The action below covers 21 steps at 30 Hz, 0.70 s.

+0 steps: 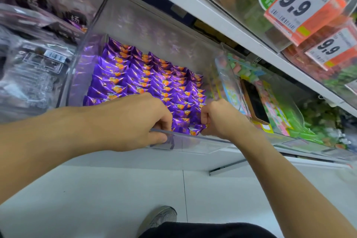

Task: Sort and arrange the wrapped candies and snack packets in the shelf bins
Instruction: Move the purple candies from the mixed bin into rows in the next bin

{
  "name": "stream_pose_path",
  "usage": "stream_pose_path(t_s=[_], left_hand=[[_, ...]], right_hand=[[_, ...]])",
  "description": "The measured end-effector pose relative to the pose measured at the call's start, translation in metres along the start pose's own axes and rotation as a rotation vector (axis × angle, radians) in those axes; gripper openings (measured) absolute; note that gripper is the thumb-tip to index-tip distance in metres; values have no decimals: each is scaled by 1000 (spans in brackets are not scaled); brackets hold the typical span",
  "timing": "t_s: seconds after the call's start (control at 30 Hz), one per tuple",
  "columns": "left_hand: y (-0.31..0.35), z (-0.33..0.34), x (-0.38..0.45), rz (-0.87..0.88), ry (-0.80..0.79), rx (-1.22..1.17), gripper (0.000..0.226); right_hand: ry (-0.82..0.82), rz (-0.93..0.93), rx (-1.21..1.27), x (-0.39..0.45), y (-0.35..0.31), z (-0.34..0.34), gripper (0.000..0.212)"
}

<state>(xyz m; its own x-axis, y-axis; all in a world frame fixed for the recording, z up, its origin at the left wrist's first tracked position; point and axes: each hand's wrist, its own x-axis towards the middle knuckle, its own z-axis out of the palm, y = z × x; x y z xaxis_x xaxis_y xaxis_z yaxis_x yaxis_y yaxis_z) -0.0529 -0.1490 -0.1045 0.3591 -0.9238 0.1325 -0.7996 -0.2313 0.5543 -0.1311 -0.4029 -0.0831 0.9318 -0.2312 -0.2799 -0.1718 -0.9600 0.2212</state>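
— Purple foil-wrapped candies [146, 81] fill the clear plastic bin [185, 141]?
— Yes. Left hand [135, 121] grips its front rim; right hand [222, 118] pinches a wrapper. Orange price tags [301, 2] read "9.9".

The clear bin [185, 141] is open from above, but purple packets [146, 81] fill its floor in tight rows. Both hands (left [139, 121], right [218, 118]) crowd the front lip. A phone [255, 100] lies over the neighbouring bin; the upper shelf [222, 15] overhangs the back.
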Motion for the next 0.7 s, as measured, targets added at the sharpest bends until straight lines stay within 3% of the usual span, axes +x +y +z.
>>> stream_pose_path(t_s=[0.23,0.6,0.7], left_hand=[[0,-2,0,22,-8,8,12],[0,-1,0,35,-5,40,15],[0,0,0,30,-6,34,14]], right_hand=[[-103,-27,6,-4,-2,-12,24],[-57,-41,26,-7,-2,-9,7],[-57,-51,12,-8,-3,-9,10]])
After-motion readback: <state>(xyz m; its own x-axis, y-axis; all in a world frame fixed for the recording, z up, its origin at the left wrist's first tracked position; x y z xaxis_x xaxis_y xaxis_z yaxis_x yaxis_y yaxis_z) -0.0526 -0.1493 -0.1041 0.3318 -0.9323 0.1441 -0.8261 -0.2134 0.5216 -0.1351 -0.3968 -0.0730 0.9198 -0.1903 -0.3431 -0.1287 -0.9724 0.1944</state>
